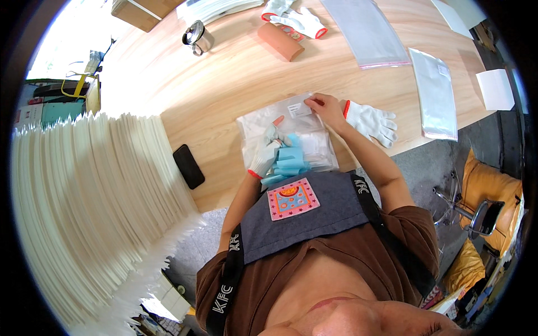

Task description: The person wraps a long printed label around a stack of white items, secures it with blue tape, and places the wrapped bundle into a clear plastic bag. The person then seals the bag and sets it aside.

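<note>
A clear plastic bag (pixel 253 124) lies flat in front of me at the table's near edge, with a white printed label (pixel 299 110) near its far right corner. My bare right hand (pixel 326 108) has its fingers pinched together at the label's right end. My left hand (pixel 267 152) wears a white glove with a red cuff; a bare fingertip pokes out of it. Its fingers close around a folded light-blue paper strip (pixel 290 159), whose loops hang over the table edge toward my apron. Beside the strip are white sheets (pixel 316 147) on the bag.
A tall stack of white sheets (pixel 95 207) stands at the left, with a black phone (pixel 189 167) beside it. Right of my hand lie a white glove (pixel 372 124) and bagged film (pixel 435 94). Farther back are a metal cup (pixel 198 39), an orange-brown block (pixel 280 41) and more gloves (pixel 297 21).
</note>
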The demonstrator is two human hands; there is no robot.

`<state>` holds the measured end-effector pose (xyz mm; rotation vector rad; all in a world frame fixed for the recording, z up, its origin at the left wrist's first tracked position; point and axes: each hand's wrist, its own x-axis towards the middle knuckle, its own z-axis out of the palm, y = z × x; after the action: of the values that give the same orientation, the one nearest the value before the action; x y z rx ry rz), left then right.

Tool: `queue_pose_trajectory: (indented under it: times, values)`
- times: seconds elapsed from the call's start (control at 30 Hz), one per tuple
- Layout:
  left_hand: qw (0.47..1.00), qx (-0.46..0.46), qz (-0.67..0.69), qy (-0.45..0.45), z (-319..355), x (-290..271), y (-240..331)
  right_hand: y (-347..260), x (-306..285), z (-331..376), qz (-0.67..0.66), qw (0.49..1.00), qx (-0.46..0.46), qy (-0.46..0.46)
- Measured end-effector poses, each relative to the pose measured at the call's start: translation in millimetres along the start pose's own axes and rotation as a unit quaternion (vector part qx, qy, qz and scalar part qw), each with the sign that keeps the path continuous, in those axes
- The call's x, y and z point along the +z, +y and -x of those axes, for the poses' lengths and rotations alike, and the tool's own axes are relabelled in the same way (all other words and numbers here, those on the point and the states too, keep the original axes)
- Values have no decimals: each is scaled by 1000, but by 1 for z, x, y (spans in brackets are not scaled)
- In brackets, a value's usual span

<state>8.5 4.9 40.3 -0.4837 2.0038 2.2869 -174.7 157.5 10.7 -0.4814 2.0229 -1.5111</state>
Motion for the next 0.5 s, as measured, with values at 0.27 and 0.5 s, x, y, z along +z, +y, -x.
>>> queue_pose_trajectory:
  times: [0.27,0.5]
  values:
    - [998,33,-48,14,20,-5,19,-2,-17,40,-35,991,-115,-63]
    - [995,89,47,-24,31,-4,54,-16,-19,72,26,975,-163,-151]
